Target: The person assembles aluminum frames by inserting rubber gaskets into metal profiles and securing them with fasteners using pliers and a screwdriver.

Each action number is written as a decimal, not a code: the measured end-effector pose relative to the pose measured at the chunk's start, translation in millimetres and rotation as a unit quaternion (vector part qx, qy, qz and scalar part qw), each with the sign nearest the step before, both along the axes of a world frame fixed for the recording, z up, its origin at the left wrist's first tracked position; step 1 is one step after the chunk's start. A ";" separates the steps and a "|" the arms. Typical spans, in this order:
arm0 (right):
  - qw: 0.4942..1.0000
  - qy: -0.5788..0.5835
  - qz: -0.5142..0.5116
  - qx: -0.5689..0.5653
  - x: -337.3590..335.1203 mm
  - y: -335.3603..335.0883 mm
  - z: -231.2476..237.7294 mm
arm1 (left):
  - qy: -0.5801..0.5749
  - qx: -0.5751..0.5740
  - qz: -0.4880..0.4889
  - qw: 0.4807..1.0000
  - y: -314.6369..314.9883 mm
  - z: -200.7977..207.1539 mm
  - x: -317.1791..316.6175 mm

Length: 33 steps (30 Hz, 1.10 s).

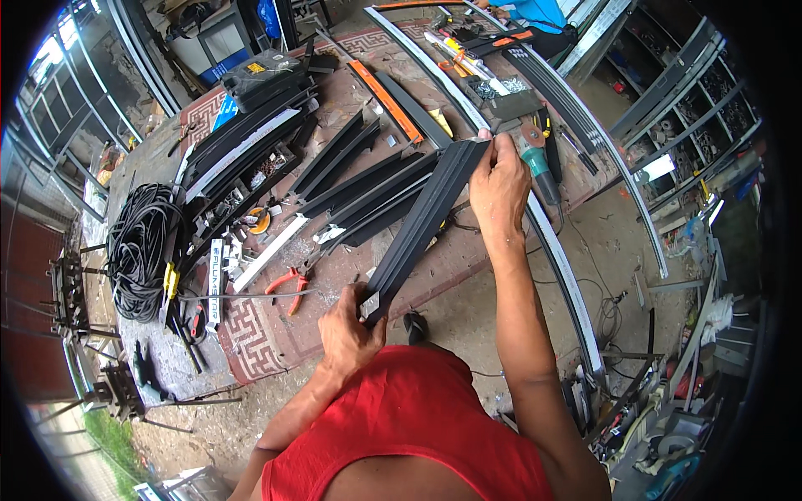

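Note:
A dark metal profile bar (422, 225) slants in front of me, held at both ends above the table's near edge. My left hand (349, 330) is closed round its lower end, where a small silvery piece (370, 306) shows. My right hand (499, 185) grips the upper far end, fingers wrapped over it. Beneath and left of the bar, more cut dark profiles (338, 154) lie on the table. Orange-handled pliers (291, 288) rest left of the bar. A green angle grinder (536, 157) lies just right of my right hand.
A patterned table (259, 338) carries a coil of black rubber strip (144, 250), a black tool case (261, 79) and an orange-striped profile (384, 100). A long white-faced frame bar (560, 275) overhangs its right side. Another person in blue (535, 12) is at the far end. Shelves stand right.

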State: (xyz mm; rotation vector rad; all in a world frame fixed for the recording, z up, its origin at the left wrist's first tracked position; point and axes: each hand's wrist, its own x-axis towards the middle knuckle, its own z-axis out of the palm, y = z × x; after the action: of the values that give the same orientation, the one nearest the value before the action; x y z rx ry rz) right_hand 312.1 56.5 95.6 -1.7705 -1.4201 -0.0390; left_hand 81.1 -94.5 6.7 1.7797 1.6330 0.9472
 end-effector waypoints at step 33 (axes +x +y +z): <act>0.851 0.420 0.291 -0.121 0.8 5.2 -37.3 | -0.232 -0.217 0.117 0.941 -6.7 -60.0 -35.5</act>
State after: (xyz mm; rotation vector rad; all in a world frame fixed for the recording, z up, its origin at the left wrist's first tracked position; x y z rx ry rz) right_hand 312.8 61.7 58.3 -1.1867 -1.2317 1.1411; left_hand 45.6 -101.2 -53.3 0.9943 1.5998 0.9305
